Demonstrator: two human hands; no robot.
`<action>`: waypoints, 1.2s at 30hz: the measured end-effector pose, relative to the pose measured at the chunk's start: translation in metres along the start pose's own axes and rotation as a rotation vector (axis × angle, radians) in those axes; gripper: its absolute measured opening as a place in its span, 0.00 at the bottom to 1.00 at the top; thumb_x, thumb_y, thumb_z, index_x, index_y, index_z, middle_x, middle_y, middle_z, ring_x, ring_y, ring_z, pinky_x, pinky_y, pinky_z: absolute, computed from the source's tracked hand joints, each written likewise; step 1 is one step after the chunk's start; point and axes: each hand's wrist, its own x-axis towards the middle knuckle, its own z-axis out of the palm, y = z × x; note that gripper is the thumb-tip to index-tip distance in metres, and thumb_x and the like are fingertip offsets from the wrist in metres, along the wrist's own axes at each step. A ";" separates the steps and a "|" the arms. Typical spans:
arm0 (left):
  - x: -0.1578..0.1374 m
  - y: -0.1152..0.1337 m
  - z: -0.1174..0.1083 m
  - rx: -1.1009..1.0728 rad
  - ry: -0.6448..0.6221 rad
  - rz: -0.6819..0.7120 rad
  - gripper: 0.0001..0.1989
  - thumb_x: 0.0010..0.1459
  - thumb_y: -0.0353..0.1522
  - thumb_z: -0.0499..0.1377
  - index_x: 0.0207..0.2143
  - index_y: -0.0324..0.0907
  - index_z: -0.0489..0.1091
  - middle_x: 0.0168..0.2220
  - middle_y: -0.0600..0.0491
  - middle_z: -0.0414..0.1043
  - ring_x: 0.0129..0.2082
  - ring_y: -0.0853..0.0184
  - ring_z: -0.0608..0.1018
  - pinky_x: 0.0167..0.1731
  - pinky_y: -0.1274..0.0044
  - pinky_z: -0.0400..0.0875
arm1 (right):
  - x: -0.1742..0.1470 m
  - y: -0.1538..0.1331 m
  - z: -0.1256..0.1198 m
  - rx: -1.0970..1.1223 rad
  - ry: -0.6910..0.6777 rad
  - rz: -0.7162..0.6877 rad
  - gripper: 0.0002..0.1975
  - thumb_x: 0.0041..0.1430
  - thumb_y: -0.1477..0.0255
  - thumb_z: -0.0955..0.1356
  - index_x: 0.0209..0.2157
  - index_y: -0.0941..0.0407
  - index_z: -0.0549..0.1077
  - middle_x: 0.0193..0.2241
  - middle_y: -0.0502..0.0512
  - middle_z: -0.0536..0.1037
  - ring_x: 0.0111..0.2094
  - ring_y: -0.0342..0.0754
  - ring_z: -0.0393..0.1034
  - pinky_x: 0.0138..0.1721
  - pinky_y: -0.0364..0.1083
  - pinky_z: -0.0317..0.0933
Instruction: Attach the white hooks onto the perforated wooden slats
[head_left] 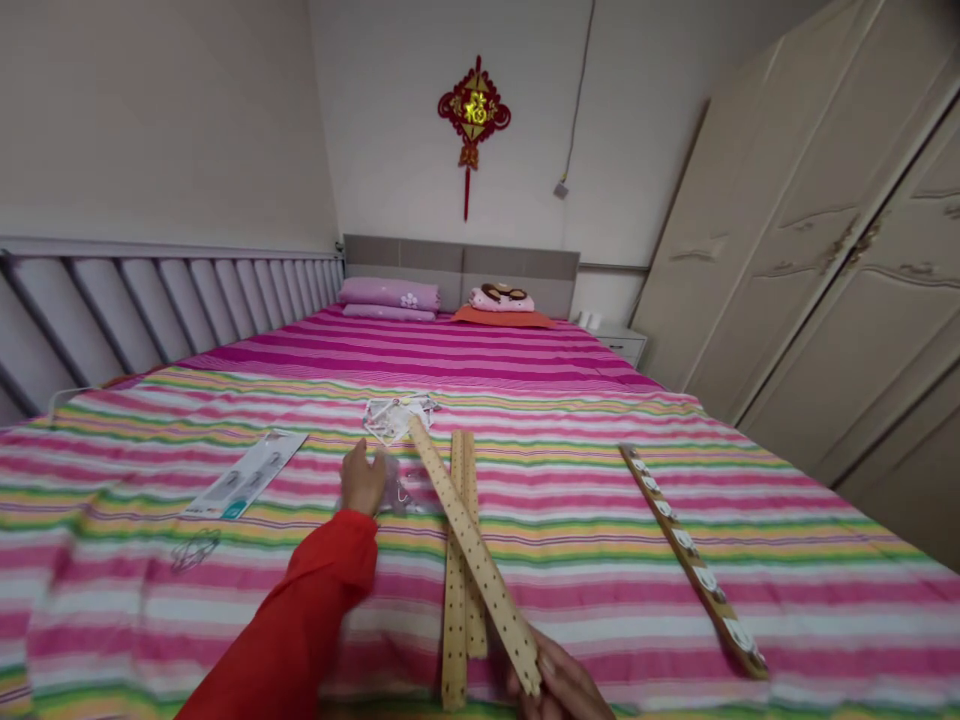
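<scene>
My right hand [559,688] grips the near end of a pale wooden strip [480,560] with rows of small holes. The strip slants up and left, crossing over two similar wooden strips [454,610] that lie side by side on the bed. My left hand [363,480], in a red sleeve, has its fingers bent at the left edge of a clear plastic bag [397,490] with small metal hooks in it. Beyond the held strip's far end lies a crumpled clear packet [390,415] with white pieces.
A brown strip with white hooks [684,545] lies to the right. On the left are a flat packaged card [251,475] and a loose wire coil [196,548]. Striped bedding [337,640] covers the bed; a rail [150,300] runs along its left, a wardrobe [810,220] stands right.
</scene>
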 end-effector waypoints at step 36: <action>-0.161 -0.022 0.059 0.282 -0.567 0.503 0.33 0.46 0.49 0.57 0.55 0.50 0.66 0.62 0.52 0.57 0.64 0.50 0.53 0.58 0.61 0.58 | -0.058 -0.134 -0.142 0.142 0.707 -0.443 0.16 0.55 0.62 0.69 0.28 0.62 0.70 0.22 0.59 0.79 0.19 0.41 0.70 0.21 0.38 0.66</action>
